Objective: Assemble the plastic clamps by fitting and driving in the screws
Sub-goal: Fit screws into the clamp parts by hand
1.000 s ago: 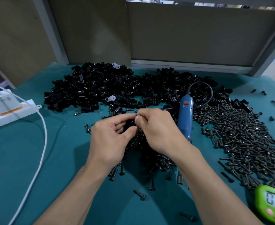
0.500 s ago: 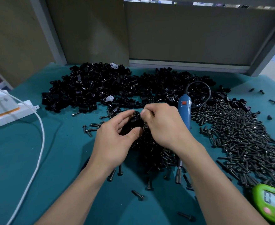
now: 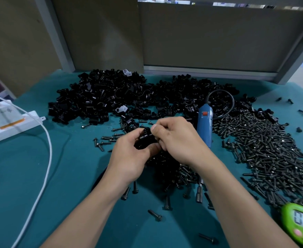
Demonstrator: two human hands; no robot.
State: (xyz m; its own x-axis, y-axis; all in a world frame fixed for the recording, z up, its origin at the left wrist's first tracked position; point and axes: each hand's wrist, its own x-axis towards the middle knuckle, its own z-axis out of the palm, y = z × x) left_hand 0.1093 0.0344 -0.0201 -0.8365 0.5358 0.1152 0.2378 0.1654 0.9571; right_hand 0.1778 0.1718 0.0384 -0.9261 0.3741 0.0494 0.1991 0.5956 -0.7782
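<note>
One green timer (image 3: 301,227) sat at the near right corner of the teal desk (image 3: 31,190), with a few loose screws (image 3: 155,215) scattered by the near edge. Over the desk's middle, the left hand (image 3: 129,158) gripped one glossy black plastic clamp (image 3: 146,138), thumb and curled fingers around it, while the right hand (image 3: 175,140) pinched its upper end. Just beside it, toward the right edge, lay one blue electric screwdriver (image 3: 204,126). A screw pile (image 3: 272,154) spread toward the right edge and a clamp heap (image 3: 111,97) along the far edge, both too many to count.
</note>
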